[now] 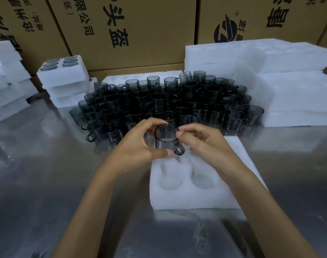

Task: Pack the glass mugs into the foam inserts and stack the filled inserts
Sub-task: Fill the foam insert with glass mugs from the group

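- Hands first: the left hand point(138, 144) and the right hand point(199, 140) both hold one smoky glass mug point(166, 139) up in the air, fingers wrapped around its sides.
- Mug handle point(179, 150) points down and toward the person, near the left thumb.
- Right under the mug sits a white foam block point(196, 200) on the shiny metal table point(65, 183). Two round holes point(171, 180) near its front look empty; the holes farther back are hidden by the hands.
- Behind the hands stands a big crowd of mugs point(168, 101) waiting to be packed.
- At the far left sits a pile of foam blocks point(63, 81) with mugs already in the top one.
- Tall plain foam stacks point(289, 90) and brown boxes point(131, 25) stand at the back.
- To do this step well, I think the person should line the mug up over a hole, turn the handle to fit the cut-out, and push down slowly and straight.
- Glass can chip, so a soft touch is best, with no bumping on other mugs.
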A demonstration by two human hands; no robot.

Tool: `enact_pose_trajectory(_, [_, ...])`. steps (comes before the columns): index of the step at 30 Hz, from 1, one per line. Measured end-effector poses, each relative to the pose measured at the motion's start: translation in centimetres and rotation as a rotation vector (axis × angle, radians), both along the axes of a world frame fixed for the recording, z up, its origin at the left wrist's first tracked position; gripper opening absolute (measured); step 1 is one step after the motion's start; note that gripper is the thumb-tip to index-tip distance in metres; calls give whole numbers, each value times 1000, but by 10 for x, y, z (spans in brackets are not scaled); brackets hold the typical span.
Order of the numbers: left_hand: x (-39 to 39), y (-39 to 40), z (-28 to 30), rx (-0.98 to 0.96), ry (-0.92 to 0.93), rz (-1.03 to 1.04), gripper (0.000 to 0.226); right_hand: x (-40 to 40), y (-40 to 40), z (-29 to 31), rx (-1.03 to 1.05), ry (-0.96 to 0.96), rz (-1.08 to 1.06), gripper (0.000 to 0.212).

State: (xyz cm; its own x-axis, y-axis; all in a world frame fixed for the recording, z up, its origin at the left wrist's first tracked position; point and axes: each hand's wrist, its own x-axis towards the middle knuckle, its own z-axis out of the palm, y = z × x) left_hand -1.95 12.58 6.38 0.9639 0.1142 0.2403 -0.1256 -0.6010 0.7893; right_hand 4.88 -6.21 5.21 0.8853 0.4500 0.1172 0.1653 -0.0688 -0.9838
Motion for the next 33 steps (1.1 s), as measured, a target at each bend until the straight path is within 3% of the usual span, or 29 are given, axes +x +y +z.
enact_pose_trajectory(13, [3,5,-9,120,162,-92,77,6,5,-12,-116,-98,-76,9])
enact_pose_trajectory(18, [3,6,-8,23,206,-119,61,7,5,-13,-180,-118,-50,10])
enact_pose_trajectory(23, [5,5,-15,88,212,-74,44,4,6,-13,-269,-203,-87,7])
enact_pose_trajectory(33, [12,0,-26,169,293,-48,50,13,5,-8,-410,-164,68,21])
